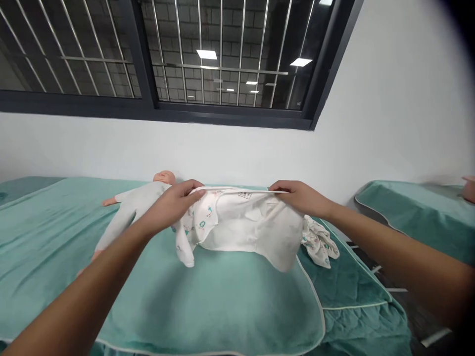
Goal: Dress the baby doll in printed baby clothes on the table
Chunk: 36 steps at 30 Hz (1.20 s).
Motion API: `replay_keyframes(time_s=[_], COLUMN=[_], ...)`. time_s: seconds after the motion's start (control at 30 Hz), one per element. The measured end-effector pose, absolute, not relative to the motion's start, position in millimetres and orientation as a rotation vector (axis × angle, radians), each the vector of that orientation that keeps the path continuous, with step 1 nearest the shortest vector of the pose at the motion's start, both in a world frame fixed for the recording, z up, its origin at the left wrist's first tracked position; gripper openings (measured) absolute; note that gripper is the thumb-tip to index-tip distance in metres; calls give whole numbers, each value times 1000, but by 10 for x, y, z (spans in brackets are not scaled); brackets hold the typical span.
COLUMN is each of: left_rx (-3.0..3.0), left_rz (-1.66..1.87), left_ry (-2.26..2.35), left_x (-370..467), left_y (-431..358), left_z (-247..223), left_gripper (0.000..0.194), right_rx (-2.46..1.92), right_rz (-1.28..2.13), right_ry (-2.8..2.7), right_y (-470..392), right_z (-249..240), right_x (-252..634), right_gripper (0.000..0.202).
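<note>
A white baby shirt (237,225) with small printed figures hangs stretched between my two hands above the green bed. My left hand (181,195) pinches its upper edge on the left, close to a drooping sleeve. On the right, my right hand (293,193) grips the same edge, which runs taut between them. The shirt's plain inner side faces me, and a small printed label shows near the top. Behind my left forearm lies a baby doll (139,200) in pale clothing, partly hidden by that arm.
A crumpled printed cloth (319,242) lies at the bed's right side. The green bed cover (230,306) has a pale piped edge. Another green-covered bed (419,205) stands at the right, across a gap. A barred window (222,64) is in the white wall behind.
</note>
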State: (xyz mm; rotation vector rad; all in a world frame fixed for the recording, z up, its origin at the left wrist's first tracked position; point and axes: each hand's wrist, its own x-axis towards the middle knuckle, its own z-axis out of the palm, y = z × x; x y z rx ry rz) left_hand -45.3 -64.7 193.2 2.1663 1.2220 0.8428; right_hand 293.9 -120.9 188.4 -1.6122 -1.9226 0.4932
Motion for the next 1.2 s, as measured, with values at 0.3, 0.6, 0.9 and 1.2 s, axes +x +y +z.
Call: replay_keyframes(time_s=[0.3, 0.6, 0.9, 1.2], left_rx=[2076, 2217, 2243, 2342], left_rz=[736, 734, 645, 671], left_ry=[1471, 1304, 1646, 1740], left_x=[-162, 551, 633, 313], left_y=[274, -435, -201, -240], left_z=[1137, 37, -95, -64], left_gripper=[21, 34, 38, 52], right_rx=[-2063, -1954, -2053, -2007], right_rz=[152, 205, 266, -4], right_ry=[-2114, -1976, -1485, -1465], right_y=[-520, -503, -368, -584], right_z=[1385, 20, -204, -304], right_x=[2779, 1877, 1611, 1679], right_gripper=[29, 38, 52, 46])
